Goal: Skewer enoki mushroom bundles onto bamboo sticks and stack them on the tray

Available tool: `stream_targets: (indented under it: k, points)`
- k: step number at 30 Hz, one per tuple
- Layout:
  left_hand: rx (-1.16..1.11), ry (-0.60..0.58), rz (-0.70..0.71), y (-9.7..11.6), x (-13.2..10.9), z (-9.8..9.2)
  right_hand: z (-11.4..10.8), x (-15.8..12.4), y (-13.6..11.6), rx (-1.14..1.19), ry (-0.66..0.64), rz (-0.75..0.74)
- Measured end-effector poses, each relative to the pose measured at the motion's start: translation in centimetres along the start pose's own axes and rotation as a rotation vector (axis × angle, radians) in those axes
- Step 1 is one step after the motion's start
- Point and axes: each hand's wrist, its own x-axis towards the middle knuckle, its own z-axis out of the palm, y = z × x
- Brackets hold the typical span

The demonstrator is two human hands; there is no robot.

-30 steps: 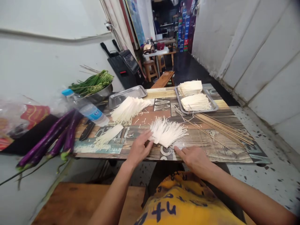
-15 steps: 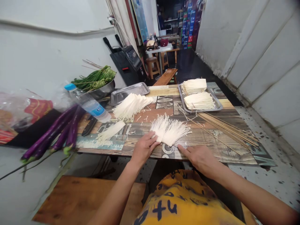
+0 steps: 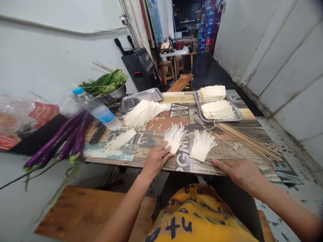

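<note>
My left hand is closed on a flat, fanned bunch of enoki mushrooms, pressing its cut base near the table's front edge. A second bunch of enoki lies just to the right, apart from the first, its loose tips pointing away from me. A thin dark line, apparently a skewer, runs between the two bunches. To the right of the second bunch, my right hand is low at the table edge, fingers together, seeming to pinch the skewer's end; the grip is partly hidden.
More enoki is piled on the table, beside a small bunch. A metal tray holds enoki; another tray stands left. Bamboo skewers lie right. A bottle, knife and eggplants are left.
The two bunches, side by side and touching before, are now separated by a gap. My right hand has moved right along with the right-hand bunch; my left hand stays on the other.
</note>
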Motion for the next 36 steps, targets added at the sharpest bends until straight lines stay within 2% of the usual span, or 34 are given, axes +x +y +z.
stream_targets:
  k: [4,6,8,12,16,20,23,29,32,36]
  points:
    - [-0.014,-0.031,0.005,-0.2,0.2,-0.5,-0.4,-1.1,2.1,-0.166,-0.045,0.004]
    - [0.003,-0.033,0.039,-0.3,0.6,-0.9,-0.9,-0.7,2.1,-0.180,-0.057,0.023]
    - [0.035,-0.011,0.109,-0.4,1.1,-1.0,-1.7,0.5,1.2,-0.135,-0.003,0.027]
    - [0.107,0.051,0.234,0.2,2.2,-1.0,-2.7,5.4,-2.5,0.009,0.180,0.014]
    - [0.139,0.076,0.255,1.5,3.2,-0.8,-1.3,11.9,-5.1,0.080,0.208,0.011]
    - [0.081,0.101,0.217,1.9,3.5,-0.9,0.8,15.9,-4.8,0.180,0.157,-0.021]
    - [-0.051,0.106,0.121,1.5,3.4,-0.8,0.9,16.6,-4.1,0.245,0.159,-0.035]
    - [-0.208,0.206,-0.047,1.4,4.3,-0.9,-0.7,16.8,-3.9,0.431,0.196,-0.009]
    - [-0.246,0.196,-0.057,1.6,5.4,-1.7,-1.3,17.3,-3.6,0.561,0.225,0.050]
    - [-0.240,0.147,0.013,1.6,7.0,-3.2,-2.0,18.0,-2.8,0.777,0.281,0.178]
